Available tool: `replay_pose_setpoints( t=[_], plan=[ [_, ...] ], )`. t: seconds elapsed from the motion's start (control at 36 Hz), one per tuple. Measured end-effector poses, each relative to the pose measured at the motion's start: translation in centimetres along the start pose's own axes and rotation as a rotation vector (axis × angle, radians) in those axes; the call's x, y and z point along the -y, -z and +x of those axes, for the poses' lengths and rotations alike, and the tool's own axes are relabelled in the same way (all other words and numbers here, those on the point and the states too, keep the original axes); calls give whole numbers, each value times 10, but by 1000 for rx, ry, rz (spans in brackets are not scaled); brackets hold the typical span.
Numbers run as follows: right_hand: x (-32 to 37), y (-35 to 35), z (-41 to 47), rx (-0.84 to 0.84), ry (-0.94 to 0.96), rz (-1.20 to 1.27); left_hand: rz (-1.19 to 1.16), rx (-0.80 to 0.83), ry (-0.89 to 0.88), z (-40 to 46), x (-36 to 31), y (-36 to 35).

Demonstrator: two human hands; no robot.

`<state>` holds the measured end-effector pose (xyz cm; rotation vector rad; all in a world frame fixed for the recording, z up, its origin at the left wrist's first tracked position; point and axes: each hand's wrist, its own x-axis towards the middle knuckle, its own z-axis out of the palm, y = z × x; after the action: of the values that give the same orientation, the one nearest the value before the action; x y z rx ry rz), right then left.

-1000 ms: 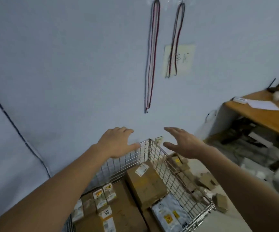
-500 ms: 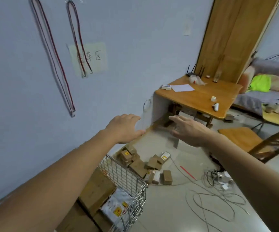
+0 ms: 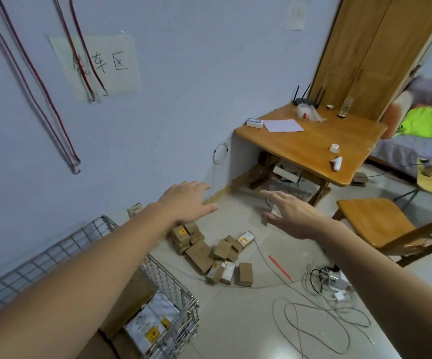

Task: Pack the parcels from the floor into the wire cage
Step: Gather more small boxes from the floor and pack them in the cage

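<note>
Floor [image 3: 235, 320] parcels [image 3: 209, 252] lay beside the part-filled cage [image 3: 173, 286]; both hands, left [image 3: 186, 200] and right [image 3: 291, 216], spread empty, apparently between loads — next, stoop and grip one.

brown parcels [image 3: 202, 252]; silver wire cage [image 3: 173, 283]; pale-blue wall [image 3: 183, 73]

Both arms outstretched, left hand [image 3: 187, 202] and right hand [image 3: 291, 215] empty, fingers relaxed

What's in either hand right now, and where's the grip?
Nothing. The left hand and right hand are both open and empty, held out in the air above the pile of parcels on the floor.
</note>
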<state>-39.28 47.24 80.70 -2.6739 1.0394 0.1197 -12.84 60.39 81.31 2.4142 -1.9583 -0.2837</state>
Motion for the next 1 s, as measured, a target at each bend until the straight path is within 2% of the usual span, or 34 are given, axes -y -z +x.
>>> replay_pose_setpoints(
  t=[0.33, 0.58, 0.81, 1.0],
  plan=[
    [-75, -2, 93, 117, -32, -69, -53, 46, -6, 129, 0, -9],
    [-148, -2, 175, 144, 53, -72, -93, 77, 54, 220, -14, -17],
    [-190, 30, 270, 189, 197, -80, -132, 68, 234, 279, -12, -26],
    [-186, 39, 352, 250, 361, -100, -171, 63, 435, 286, 17, -34]
  ],
)
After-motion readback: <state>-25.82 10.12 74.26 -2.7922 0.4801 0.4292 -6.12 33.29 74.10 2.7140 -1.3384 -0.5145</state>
